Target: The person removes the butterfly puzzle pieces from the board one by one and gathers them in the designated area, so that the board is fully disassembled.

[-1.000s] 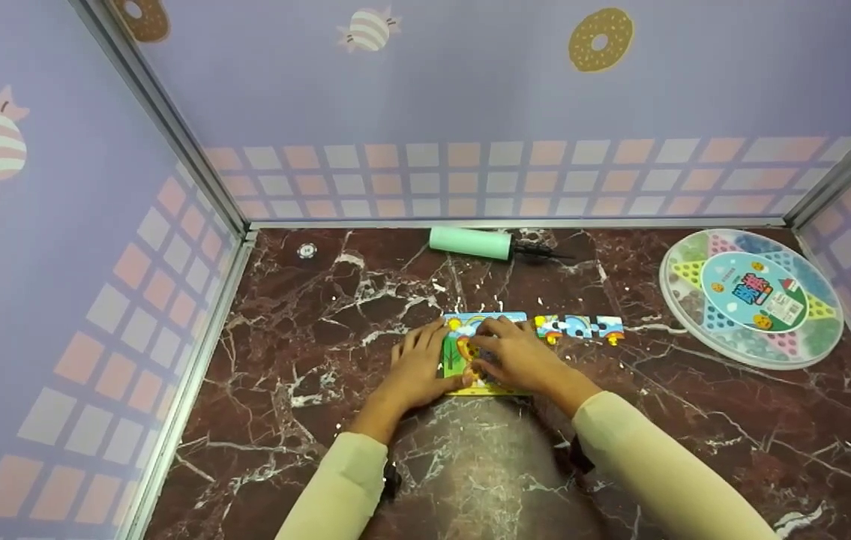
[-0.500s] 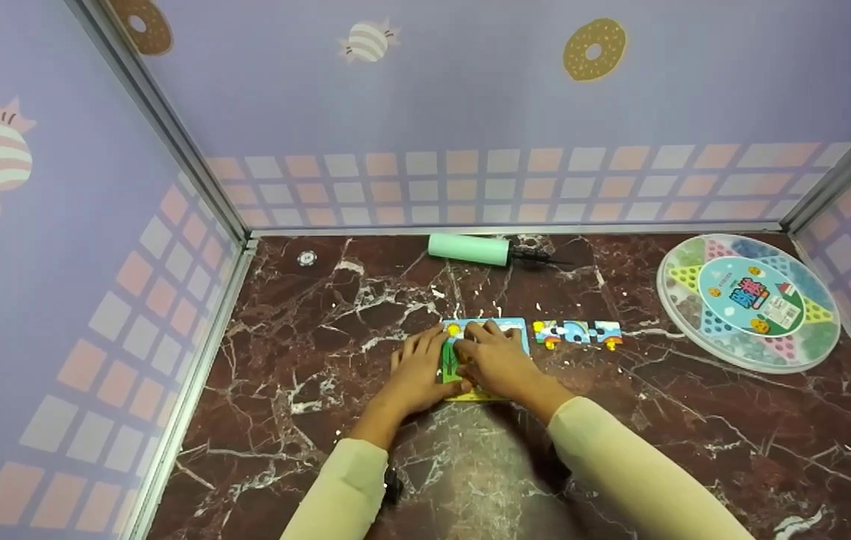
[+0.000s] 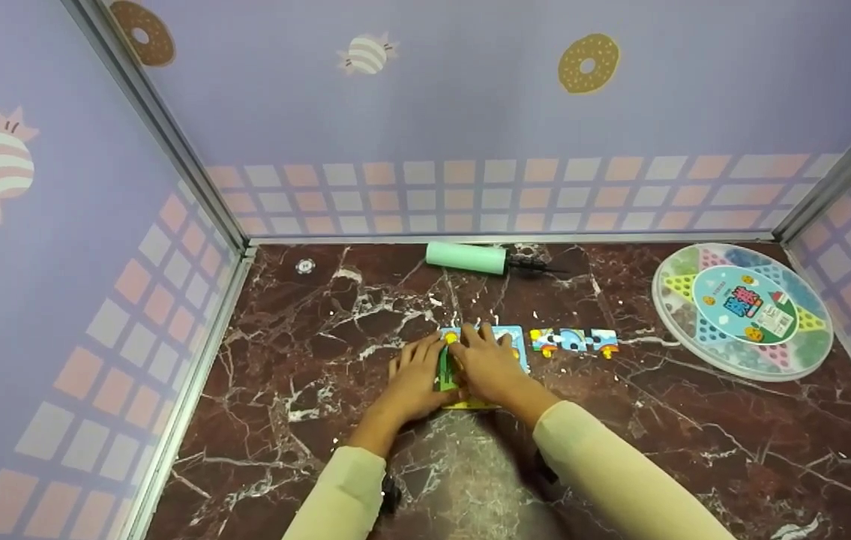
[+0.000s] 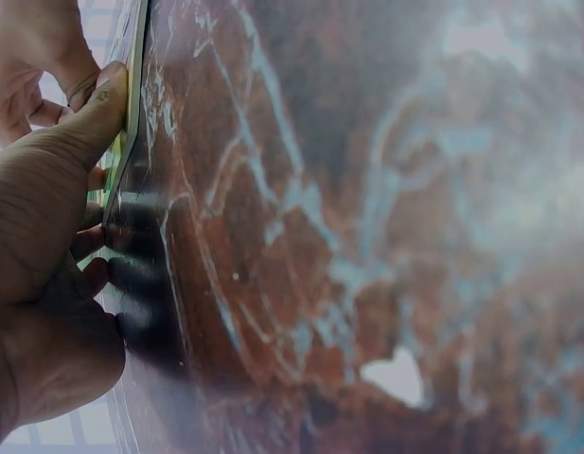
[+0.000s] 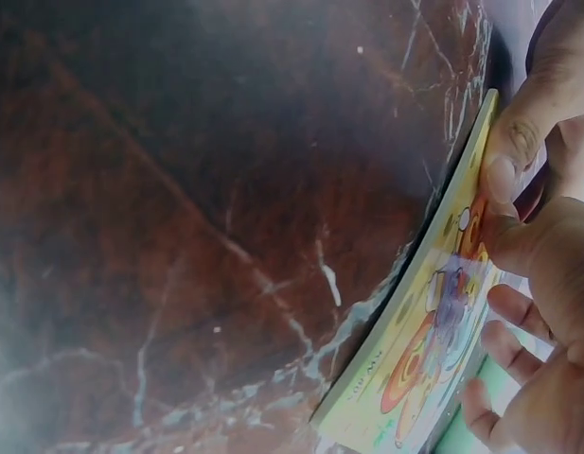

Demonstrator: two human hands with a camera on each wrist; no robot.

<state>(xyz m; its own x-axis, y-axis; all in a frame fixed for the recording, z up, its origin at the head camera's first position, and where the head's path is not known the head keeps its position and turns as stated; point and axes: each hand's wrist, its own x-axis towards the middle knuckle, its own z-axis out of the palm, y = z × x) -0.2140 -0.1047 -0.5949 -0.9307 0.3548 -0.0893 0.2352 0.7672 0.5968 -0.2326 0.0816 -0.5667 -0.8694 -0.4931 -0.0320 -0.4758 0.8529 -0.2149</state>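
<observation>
A colourful jigsaw puzzle board (image 3: pixel 515 335) with a yellow front border lies on the marble-patterned table. My left hand (image 3: pixel 412 379) rests along its left side, the thumb pressed on the front left corner in the left wrist view. Over the middle of the board is my right hand (image 3: pixel 491 367), its fingertips on the picture. From the right wrist view, the right hand's fingers (image 5: pixel 507 350) are spread and slightly bent above the board. Its palm and fingers hide much of the picture. Three loose puzzle pieces (image 3: pixel 573 340) lie in a row just right of the board.
A mint-green hand pump (image 3: pixel 466 257) with a black end lies near the back wall. On the right sits a round board game box (image 3: pixel 741 311). A small poker chip (image 3: pixel 306 266) is at the back left. Patterned walls (image 3: pixel 462 112) enclose the table.
My right hand has shifted left across the board, uncovering its right edge, and its fingers now reach further forward. The left hand keeps its place. The head view has tilted slightly upward.
</observation>
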